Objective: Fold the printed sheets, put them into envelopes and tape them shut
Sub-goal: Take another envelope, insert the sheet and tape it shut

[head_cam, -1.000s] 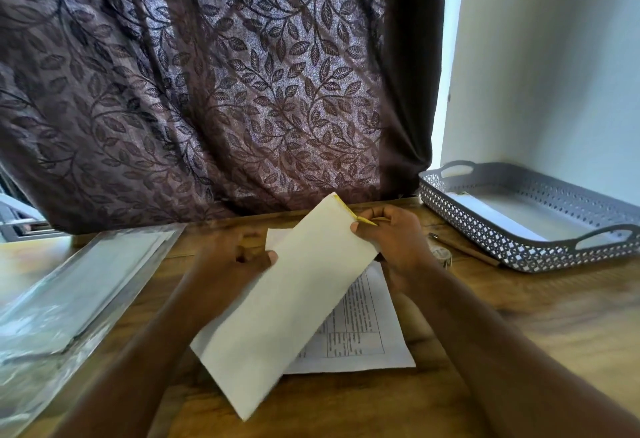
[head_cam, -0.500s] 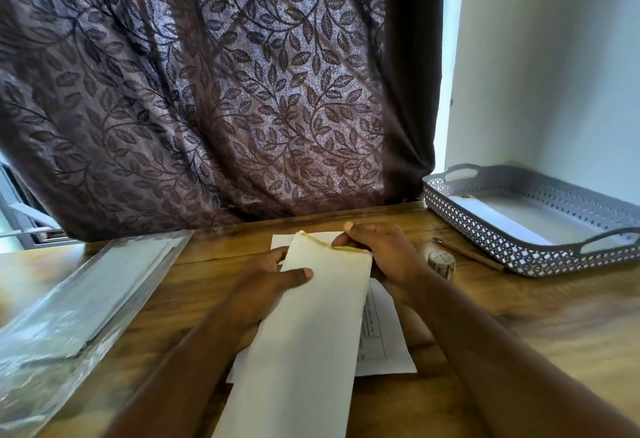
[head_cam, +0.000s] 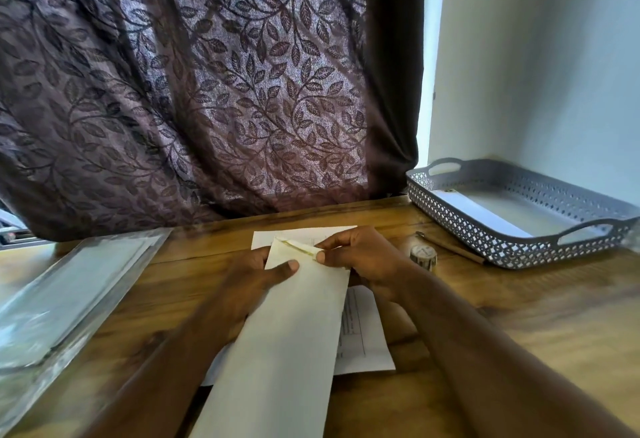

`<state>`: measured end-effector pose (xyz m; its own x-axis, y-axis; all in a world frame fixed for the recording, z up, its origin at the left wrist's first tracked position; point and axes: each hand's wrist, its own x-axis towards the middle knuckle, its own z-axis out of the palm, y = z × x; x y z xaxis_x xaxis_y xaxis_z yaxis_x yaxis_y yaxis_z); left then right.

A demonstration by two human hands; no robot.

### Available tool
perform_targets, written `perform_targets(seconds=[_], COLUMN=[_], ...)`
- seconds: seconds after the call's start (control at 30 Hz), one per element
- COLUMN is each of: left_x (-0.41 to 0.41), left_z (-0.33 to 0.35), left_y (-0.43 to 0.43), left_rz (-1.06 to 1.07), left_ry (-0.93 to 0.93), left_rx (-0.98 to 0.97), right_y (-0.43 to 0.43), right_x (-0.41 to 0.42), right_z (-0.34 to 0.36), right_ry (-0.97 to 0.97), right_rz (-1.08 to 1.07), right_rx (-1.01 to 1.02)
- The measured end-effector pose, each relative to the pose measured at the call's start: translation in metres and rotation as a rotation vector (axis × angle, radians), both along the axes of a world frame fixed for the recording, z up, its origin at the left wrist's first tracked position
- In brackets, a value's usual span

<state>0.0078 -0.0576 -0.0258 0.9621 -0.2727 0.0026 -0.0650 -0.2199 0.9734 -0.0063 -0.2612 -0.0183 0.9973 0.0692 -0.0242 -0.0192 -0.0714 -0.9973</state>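
Both hands grip a long pale envelope (head_cam: 294, 327) that is raised lengthwise over the wooden surface (head_cam: 519, 333). The left hand (head_cam: 252, 278) clamps its upper left edge, thumb on the front, and the right hand (head_cam: 363, 257) pinches the flap at the far end. A printed sheet (head_cam: 363, 340) lies flat beneath. A tape roll (head_cam: 423, 255) stands near a grey tray (head_cam: 460, 226) at right

The envelope (head_cam: 291, 327) has swung from a tilt to lengthwise, and the right hand (head_cam: 360, 257) now folds its flap.
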Motion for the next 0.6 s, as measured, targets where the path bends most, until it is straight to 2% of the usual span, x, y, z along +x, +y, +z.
perform_targets(seconds=[0.17, 0.3, 0.43, 0.6], left_x=[0.001, 0.007, 0.008, 0.003], left_z=[0.001, -0.007, -0.005, -0.006], left_y=[-0.002, 0.002, 0.006, 0.005], left_rz=[0.093, 0.076, 0.113, 0.040], left_ry=[-0.086, -0.054, 0.023, -0.012], left_rx=[0.010, -0.028, -0.029, -0.029], right_y=[0.006, 0.010, 0.011, 0.013], right_x=[-0.001, 0.001, 0.002, 0.004], right_z=[0.002, 0.003, 0.001, -0.005], right_ry=[-0.107, -0.161, -0.166, -0.179], right_rz=[0.046, 0.041, 0.034, -0.023], right_rx=[-0.188, -0.291, -0.303, -0.264])
